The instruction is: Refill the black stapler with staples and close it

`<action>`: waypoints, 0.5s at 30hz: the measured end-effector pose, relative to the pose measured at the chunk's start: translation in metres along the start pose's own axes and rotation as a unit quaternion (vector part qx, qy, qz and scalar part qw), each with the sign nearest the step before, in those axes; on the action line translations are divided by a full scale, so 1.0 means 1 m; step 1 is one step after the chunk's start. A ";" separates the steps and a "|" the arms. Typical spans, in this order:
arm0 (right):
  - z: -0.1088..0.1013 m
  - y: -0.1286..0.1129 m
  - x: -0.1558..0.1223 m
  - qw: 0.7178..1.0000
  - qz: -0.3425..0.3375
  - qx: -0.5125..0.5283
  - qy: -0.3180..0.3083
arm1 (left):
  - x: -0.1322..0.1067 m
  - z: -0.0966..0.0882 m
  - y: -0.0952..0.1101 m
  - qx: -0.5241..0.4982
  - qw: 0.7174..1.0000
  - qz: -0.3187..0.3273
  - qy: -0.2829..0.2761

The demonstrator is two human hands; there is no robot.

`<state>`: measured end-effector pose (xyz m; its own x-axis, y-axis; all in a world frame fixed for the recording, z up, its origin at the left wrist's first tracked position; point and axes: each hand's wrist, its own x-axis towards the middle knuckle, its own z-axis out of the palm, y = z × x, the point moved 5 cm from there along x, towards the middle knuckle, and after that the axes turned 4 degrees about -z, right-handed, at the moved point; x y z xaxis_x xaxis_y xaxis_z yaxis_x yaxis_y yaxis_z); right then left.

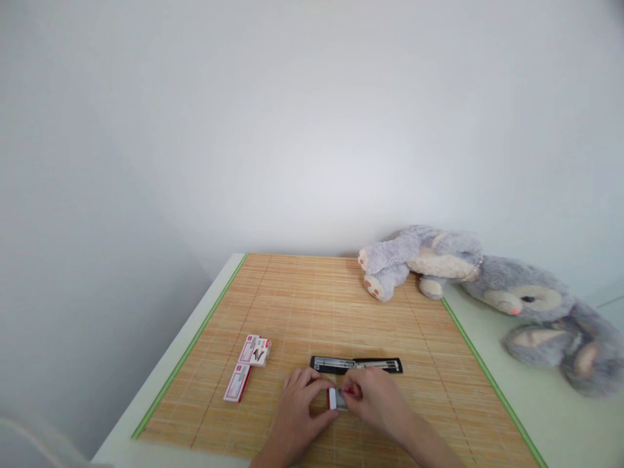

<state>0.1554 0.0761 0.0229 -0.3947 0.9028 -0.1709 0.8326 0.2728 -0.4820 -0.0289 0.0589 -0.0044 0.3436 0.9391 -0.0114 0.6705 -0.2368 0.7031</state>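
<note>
Left hand [298,408] and right hand [376,398] pinch a small box [334,398] between their fingertips; likely light, crushable, best gripped at its ends.

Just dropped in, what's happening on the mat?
A person's left hand and right hand together hold a small white-and-grey box at the near side of the woven bamboo mat. Beyond lies a long black stapler, opened flat. Two red-and-white cardboard boxes lie to the left. A grey plush rabbit rests at the far right.

Both hands [336,406] pinch a small staple box [336,398] beside the stapler [356,364].
</note>
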 end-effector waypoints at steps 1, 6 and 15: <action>0.000 0.006 -0.004 1.000 0.005 0.013 0.005 | 0.000 0.000 0.000 -0.001 1.000 0.000 0.003; 0.003 0.019 -0.017 0.998 0.030 0.051 0.020 | 0.000 0.002 -0.003 -0.007 1.000 -0.006 0.009; 0.008 -0.012 0.011 0.999 -0.006 -0.030 -0.038 | 0.001 0.002 -0.003 0.005 1.000 -0.003 0.007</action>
<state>0.1382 0.0803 0.0200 -0.4314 0.8718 -0.2320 0.8487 0.3050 -0.4320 -0.0286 0.0603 -0.0080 0.3296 0.9441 -0.0057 0.6787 -0.2327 0.6966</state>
